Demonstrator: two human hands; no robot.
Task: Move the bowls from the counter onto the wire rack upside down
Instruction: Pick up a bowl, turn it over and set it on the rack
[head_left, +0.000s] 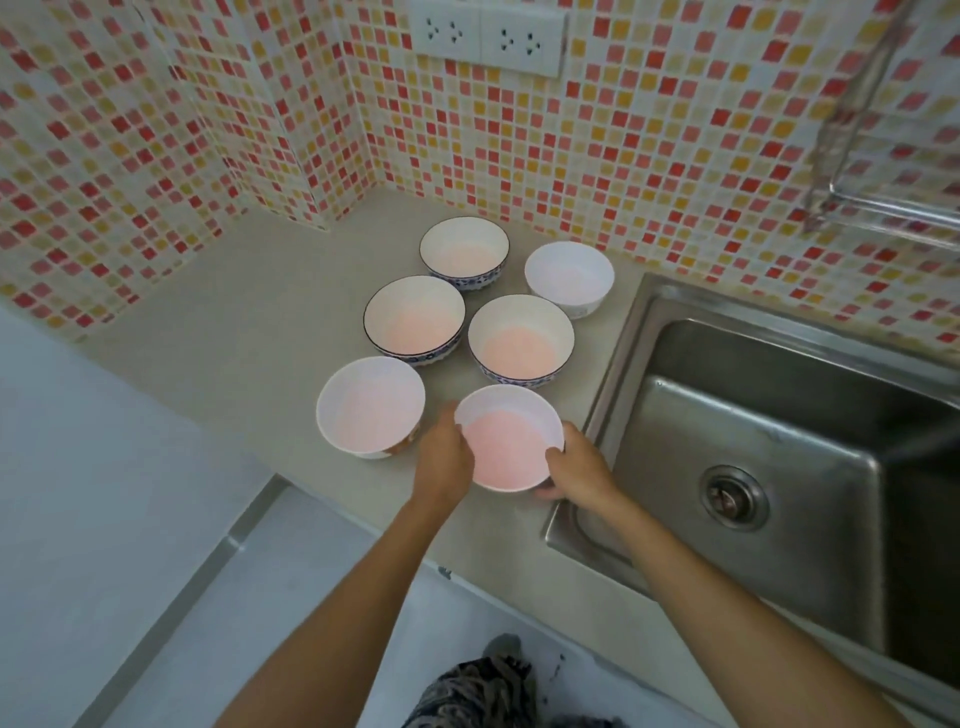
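Several bowls stand upright on the beige counter (249, 332). The nearest one, a white bowl (506, 441), is gripped on both sides: my left hand (441, 457) curls around its left wall and my right hand (576, 462) around its right wall. Left of it stands another white bowl (369, 405). Behind are blue-patterned bowls (519, 340), (413, 319), (464, 252) and a plain white bowl (569, 275). The wire rack (883, 202) hangs on the wall at the upper right, only partly in view.
A steel sink (769, 457) with a drain lies right of the bowls. Mosaic tile walls enclose the counter corner, with power sockets (488, 39) above. The counter's front edge runs diagonally below my arms.
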